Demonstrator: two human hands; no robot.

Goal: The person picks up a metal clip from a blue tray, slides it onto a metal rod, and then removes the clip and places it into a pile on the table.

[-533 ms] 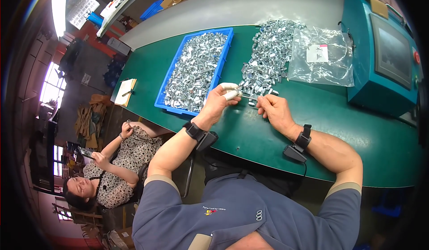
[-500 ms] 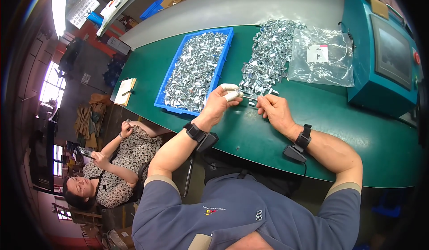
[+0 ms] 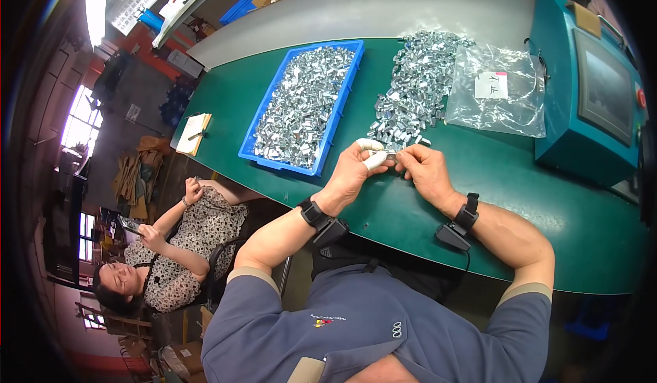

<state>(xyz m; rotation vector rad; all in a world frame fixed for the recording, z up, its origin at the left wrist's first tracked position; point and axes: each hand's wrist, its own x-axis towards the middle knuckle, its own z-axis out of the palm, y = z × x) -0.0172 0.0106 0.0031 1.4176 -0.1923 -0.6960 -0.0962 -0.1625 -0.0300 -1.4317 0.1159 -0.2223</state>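
My left hand (image 3: pixel 348 176), with white covers on its thumb and forefinger, pinches a small shiny metal piece (image 3: pixel 391 155) at the near end of a loose pile. My right hand (image 3: pixel 426 173) is closed right beside it, fingertips meeting the piece. Its fingers grip a thin metal rod, now mostly hidden between the hands but plainer half a second ago. Beyond both hands spreads the pile of small silvery metal pieces (image 3: pixel 419 85). Left of it, a blue plastic tray (image 3: pixel 282 166) is full of similar pieces.
A clear plastic bag (image 3: pixel 469 115) with a white label lies right of the pile. At the far right stands a teal machine (image 3: pixel 564 126) with a screen and red button. A notebook with a pen (image 3: pixel 194 137) rests at the table's left. A seated person (image 3: pixel 181 260) holds a phone.
My left hand has moved right and slightly nearer to me, closing the gap to my right hand. The rod that showed between them is now mostly covered.
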